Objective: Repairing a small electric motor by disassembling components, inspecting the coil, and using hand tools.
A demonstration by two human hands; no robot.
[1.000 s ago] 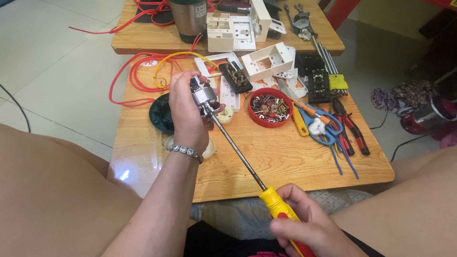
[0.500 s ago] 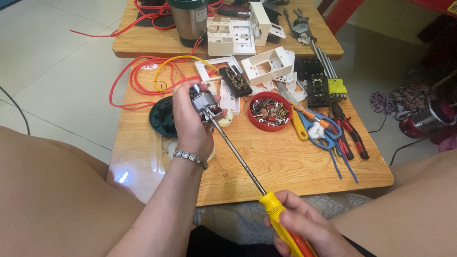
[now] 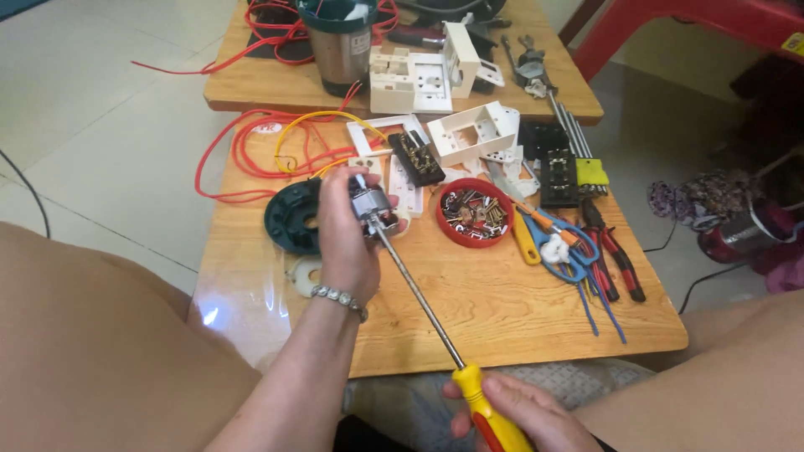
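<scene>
My left hand (image 3: 343, 234) grips a small metal electric motor (image 3: 368, 203) above the wooden table (image 3: 502, 310). My right hand (image 3: 523, 414), low in the view, holds the yellow-and-red handle of a long screwdriver (image 3: 423, 303). Its steel shaft runs up and left, and its tip meets the motor's lower end. A beaded bracelet (image 3: 339, 297) sits on my left wrist. A dark green round plastic part (image 3: 291, 216) lies just left of the left hand, and a white ring-shaped piece (image 3: 303, 272) lies below it.
A red bowl of screws (image 3: 473, 213), blue scissors (image 3: 561, 247), red-handled pliers (image 3: 615, 251), white socket housings (image 3: 477, 134) and black switch blocks (image 3: 557, 172) lie to the right. Red and yellow wires (image 3: 268, 146) coil at left. A steel cup (image 3: 335, 42) stands on the far table.
The view has shifted slightly. My left hand with the motor and the screwdriver sit a little lower and to the right in view; the grip on both is unchanged.
</scene>
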